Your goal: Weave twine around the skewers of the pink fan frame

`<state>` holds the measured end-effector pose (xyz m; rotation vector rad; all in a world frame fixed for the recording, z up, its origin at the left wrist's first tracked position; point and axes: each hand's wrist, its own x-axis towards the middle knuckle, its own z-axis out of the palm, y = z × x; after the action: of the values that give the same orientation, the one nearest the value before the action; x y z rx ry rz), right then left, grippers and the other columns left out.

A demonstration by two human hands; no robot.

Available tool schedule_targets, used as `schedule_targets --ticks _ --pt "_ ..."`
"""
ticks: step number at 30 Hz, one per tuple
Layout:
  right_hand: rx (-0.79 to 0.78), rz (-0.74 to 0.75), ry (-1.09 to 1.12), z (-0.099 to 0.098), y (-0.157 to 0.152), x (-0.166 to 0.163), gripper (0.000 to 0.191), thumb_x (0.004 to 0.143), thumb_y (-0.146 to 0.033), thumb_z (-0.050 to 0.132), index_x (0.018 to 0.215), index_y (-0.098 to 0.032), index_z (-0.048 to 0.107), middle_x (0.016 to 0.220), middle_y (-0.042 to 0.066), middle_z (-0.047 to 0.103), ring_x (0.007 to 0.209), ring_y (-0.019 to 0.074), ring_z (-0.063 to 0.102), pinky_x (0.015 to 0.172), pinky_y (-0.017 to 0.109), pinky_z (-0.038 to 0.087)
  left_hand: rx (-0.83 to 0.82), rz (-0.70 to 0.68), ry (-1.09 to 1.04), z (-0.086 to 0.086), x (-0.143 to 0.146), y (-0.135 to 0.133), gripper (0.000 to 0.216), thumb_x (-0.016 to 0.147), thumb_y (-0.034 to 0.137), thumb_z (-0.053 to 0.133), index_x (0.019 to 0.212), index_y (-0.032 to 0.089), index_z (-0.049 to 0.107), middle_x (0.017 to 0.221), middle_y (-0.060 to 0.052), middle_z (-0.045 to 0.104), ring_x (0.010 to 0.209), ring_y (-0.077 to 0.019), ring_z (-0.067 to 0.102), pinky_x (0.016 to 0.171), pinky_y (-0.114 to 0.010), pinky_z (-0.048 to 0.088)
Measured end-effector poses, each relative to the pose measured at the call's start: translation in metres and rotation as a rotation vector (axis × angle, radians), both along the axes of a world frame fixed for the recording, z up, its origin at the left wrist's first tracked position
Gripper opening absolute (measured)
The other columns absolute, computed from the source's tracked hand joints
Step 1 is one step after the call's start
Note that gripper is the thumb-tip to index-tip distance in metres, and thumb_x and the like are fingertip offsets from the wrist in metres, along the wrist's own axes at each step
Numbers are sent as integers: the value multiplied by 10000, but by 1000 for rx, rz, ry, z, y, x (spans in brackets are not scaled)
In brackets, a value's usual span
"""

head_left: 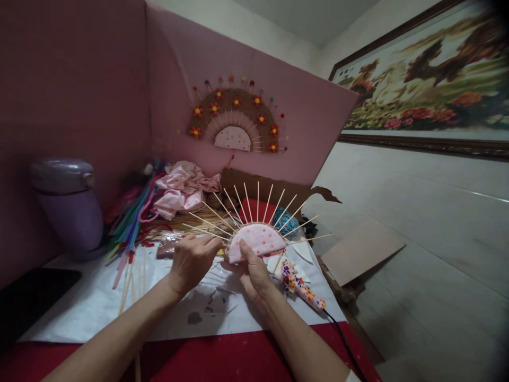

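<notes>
A half-disc covered in pink dotted fabric [260, 240] is held upright in front of me, with several thin wooden sticks [258, 202] fanning out from its curved edge. Brown twine seems to run along that edge. My right hand [254, 273] grips the half-disc from below, thumb pressed on the fabric face. My left hand [195, 261] is closed at the left corner of the half-disc, fingers pinched together; whatever lies between them is hidden. Just right of my right hand, a flower-patterned glue gun [302, 289] with a black cord rests on the white table cover.
A finished-looking fan decoration [236, 114] with flowers hangs on the pink board [310, 116]. Left stand a purple jug [67, 207] and colourful pipe cleaners [129, 217]. Behind lie crumpled pink fabric [178, 188], a bundle of sticks and blue yarn [287, 222]. A framed picture [429, 79] hangs right.
</notes>
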<state>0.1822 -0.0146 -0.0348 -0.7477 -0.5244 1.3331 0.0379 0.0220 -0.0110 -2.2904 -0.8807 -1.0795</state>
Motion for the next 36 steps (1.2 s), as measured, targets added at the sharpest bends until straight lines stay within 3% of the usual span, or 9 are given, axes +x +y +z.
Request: schedule_targets --ticks 6,9,13,16,24,29,36 --pt "-17 -32 19 0 1 2 244 680 -287 680 840 -124 595 714 25 662 624 144 607 575 324 545 -84 -15 -1 1 -1 2 161 812 198 486 770 193 641 659 -26 606 616 -165 520 610 -302 353" --pt "-4 -23 65 -1 3 5 239 684 -283 673 858 -141 593 757 26 670 667 151 614 605 327 540 -108 -108 -42 2 1 1 166 796 173 502 887 206 636 803 -54 628 779 -204 529 672 -341 373" --pt "13 -28 144 -2 7 10 213 681 -264 668 837 -147 584 759 24 667 691 150 617 659 325 530 -146 -253 -55 -2 4 -3 167 787 132 495 851 200 634 831 -58 618 866 -216 511 737 -379 393" --pt "-16 -49 159 -3 8 13 200 670 -255 674 813 -151 581 714 12 656 650 141 607 602 302 531 -135 -289 -66 -4 6 -7 206 787 92 474 885 186 629 899 -70 615 907 -224 505 777 -398 402" --pt "-1 -84 59 2 5 9 224 641 -274 697 761 -115 596 672 29 660 605 145 609 572 302 539 -302 -316 -100 -10 13 -15 326 802 56 401 1040 188 582 938 -68 617 745 -150 576 628 -277 478" --pt "32 -91 26 2 4 6 260 640 -292 699 807 -129 586 654 14 658 591 146 613 551 292 537 -295 -319 -58 -15 14 -12 254 789 55 396 848 173 613 754 -43 582 660 -134 555 571 -245 455" --pt "-16 -71 91 3 4 8 244 631 -294 703 780 -136 591 627 7 654 541 132 586 483 257 507 -223 -209 92 -9 13 -11 178 804 106 439 677 159 552 682 -39 528 624 -154 475 559 -275 389"
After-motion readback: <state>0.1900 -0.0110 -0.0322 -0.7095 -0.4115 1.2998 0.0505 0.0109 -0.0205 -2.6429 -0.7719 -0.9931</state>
